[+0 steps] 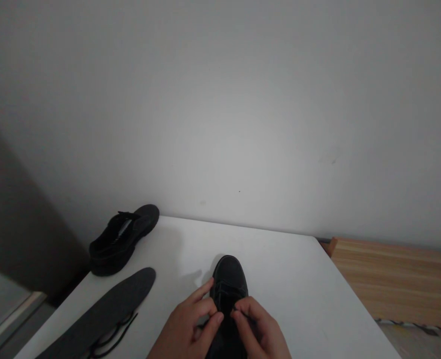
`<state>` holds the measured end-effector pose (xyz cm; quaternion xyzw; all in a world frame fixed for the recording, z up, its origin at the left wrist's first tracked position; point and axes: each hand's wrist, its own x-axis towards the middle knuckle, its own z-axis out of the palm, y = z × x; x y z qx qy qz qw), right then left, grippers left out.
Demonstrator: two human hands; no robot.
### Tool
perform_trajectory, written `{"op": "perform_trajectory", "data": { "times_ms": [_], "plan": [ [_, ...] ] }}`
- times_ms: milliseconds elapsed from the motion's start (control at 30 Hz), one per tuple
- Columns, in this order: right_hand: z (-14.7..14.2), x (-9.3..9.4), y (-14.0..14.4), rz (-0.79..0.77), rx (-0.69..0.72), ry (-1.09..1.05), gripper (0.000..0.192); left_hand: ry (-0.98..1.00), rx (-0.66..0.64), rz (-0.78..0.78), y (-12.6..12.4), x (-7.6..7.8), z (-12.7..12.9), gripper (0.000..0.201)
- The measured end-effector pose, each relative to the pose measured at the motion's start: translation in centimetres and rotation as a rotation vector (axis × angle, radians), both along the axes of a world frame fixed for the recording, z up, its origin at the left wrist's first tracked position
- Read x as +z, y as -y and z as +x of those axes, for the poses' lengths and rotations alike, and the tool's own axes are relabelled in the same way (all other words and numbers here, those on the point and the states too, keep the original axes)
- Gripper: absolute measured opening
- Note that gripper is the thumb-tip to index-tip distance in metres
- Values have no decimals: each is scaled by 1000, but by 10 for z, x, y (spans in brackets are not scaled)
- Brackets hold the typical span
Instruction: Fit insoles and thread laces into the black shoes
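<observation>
Black shoe sits on the white surface, toe pointing away, directly under both hands. Left hand and right hand each pinch lace at the eyelets. Recommended: equal tension both sides, shoe kept steady.

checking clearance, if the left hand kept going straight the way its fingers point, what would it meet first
The left hand points up and right, onto the black shoe it already touches. Past that toe, only bare white table shows; depth is hard to judge.
</observation>
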<state>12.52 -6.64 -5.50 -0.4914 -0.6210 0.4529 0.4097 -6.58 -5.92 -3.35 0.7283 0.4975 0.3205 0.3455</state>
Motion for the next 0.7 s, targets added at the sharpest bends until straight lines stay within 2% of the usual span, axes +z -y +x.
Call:
{"op": "perform_trajectory", "data": {
  "times_ms": [133, 267, 467, 700],
  "plan": [
    [-13, -12, 5, 5, -190, -207, 43, 102, -48, -119, 2, -6, 2, 33],
    [-21, -11, 3, 16, -268, -297, 38, 189, -42, -139, 2, -2, 6, 35],
    [-23, 1, -4, 33, -249, -325, 36, 240, 19, -166, -3, 16, 7, 33],
    [-1, 4, -8, 66, -189, -92, 39, 212, 60, -122, -8, 16, -1, 26]
  ]
}}
